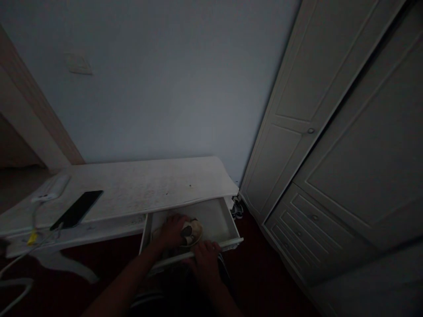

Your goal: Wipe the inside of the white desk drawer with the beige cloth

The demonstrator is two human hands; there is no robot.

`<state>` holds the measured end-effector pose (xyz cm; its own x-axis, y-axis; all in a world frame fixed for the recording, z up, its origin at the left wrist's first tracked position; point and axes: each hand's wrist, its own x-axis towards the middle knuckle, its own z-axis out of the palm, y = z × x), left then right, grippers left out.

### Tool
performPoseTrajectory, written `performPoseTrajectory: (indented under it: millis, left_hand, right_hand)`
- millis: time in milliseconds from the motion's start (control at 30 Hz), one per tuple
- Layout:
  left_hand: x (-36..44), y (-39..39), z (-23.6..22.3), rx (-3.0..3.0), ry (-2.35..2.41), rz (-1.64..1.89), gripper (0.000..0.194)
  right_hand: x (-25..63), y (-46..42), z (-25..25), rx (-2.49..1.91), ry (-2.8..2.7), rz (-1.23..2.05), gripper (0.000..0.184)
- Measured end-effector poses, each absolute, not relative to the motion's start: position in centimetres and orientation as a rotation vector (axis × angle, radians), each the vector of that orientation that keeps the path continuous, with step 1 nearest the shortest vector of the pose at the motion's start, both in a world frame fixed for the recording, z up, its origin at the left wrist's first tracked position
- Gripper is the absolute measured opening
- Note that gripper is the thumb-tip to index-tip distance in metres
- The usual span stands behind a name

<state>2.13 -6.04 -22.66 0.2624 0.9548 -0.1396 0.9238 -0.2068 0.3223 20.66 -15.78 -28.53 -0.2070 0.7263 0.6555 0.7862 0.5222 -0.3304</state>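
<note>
An open white drawer [214, 218] juts from the front of a white table. Inside it lies a rounded beige thing [197, 230] with dark patches; in this dim light its kind is unclear. My left hand [173, 230] reaches into the drawer, closed against the left side of that thing, some fingers hidden. Over the top edge of the drawer front, my right hand [205, 255] curls its fingers and grips it.
On the white tabletop [148, 185] lie a black phone [77, 209] and a white power strip [51, 187], with cables hanging at the left edge. A white wardrobe [291, 132] stands at right. Shoes [237, 208] sit on the floor beyond the drawer.
</note>
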Motion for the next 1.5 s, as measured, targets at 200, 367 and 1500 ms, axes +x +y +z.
performPoseTrajectory:
  millis: [200,367,1500]
  left_hand:
    - [1.73,-6.53,-23.29,2.166,1.752,0.201,0.069]
    - [1.73,-6.65,-23.57,2.161,1.757,0.244,0.069]
    - [1.66,-6.77,-23.31,2.134,1.746,0.304,0.067]
  right_hand:
    - [20.69,-15.72,-28.35,-1.214,-1.949,-0.102,0.027]
    - [20.8,-15.64,-28.43,-1.211,-1.958,-0.146,0.025]
    - [20.83,-15.91,-28.36,-1.161,-1.925,-0.062,0.029]
